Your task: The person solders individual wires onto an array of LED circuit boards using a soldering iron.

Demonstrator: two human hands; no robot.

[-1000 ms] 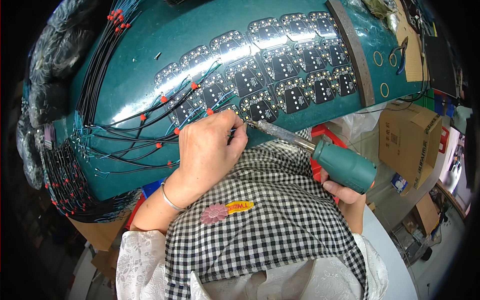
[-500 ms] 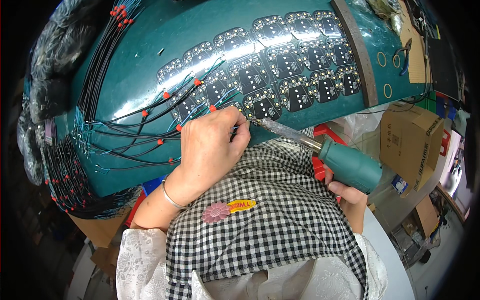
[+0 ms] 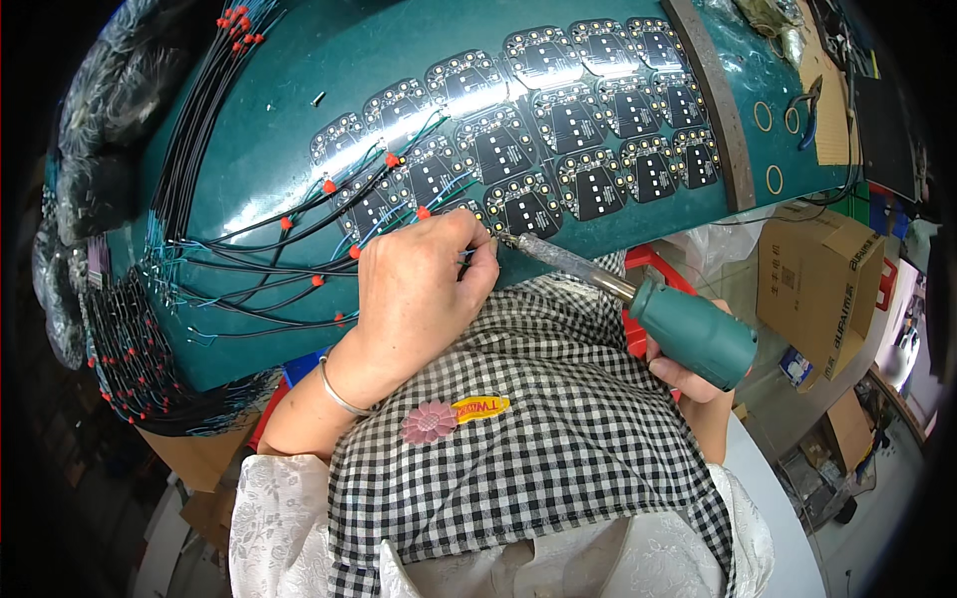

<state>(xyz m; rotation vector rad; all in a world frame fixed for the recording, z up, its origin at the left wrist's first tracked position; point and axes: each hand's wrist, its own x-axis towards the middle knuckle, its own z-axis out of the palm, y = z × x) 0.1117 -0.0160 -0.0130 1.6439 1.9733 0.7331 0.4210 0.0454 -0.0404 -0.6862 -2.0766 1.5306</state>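
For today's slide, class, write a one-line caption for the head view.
Left hand pinches a wire at a black circuit board while right hand aims a teal-handled soldering iron on a green bench.

A glossy teal bench (image 3: pixel 618 239) fills the upper view, glare streaking its top, with a grey strip (image 3: pixel 720 105) across its right part. Right of it stand cardboard boxes (image 3: pixel 822 284) on a pale floor (image 3: pixel 857 538). A red crate (image 3: pixel 653 261) shows under the bench edge. The left side is dark.
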